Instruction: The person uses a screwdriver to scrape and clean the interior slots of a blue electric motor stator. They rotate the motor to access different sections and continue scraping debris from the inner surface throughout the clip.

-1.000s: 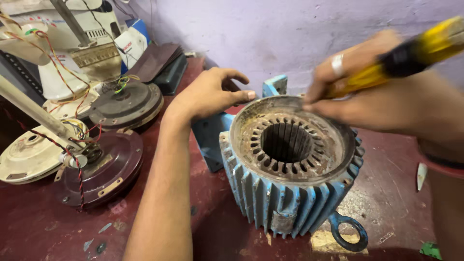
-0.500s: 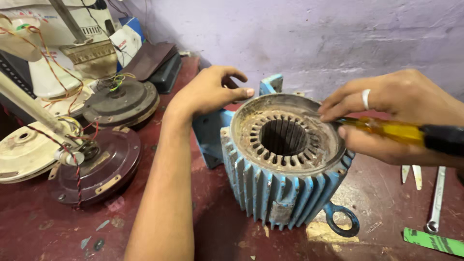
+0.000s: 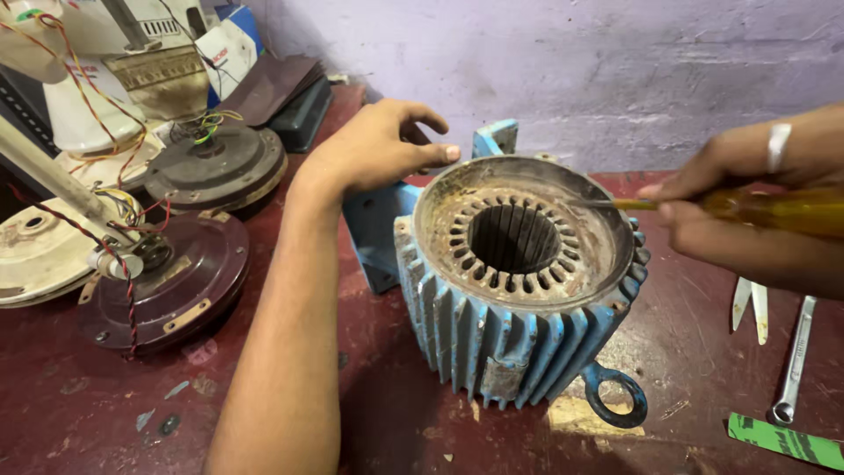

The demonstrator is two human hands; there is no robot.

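A blue finned motor housing (image 3: 514, 339) stands on end on a dark red bench, its rusty open face and slotted stator core (image 3: 512, 239) turned up toward me. My left hand (image 3: 378, 145) rests on the housing's far left rim, thumb touching the edge. My right hand (image 3: 756, 207) grips a yellow-handled screwdriver (image 3: 774, 209), ring on one finger. The screwdriver's thin metal tip (image 3: 607, 203) reaches over the right rim, just above the inner face.
Dismantled ceiling fan motors (image 3: 167, 281) with loose coloured wires lie at the left, beside white fan parts (image 3: 35, 251). A wrench (image 3: 794, 361), scissors (image 3: 750, 308) and a green strip (image 3: 782, 440) lie at the right. A purple-grey wall (image 3: 571, 62) backs the bench.
My right hand came down from high over the housing to its right side, bringing the screwdriver level with the tip over the rim. The left hand stayed on the rim.
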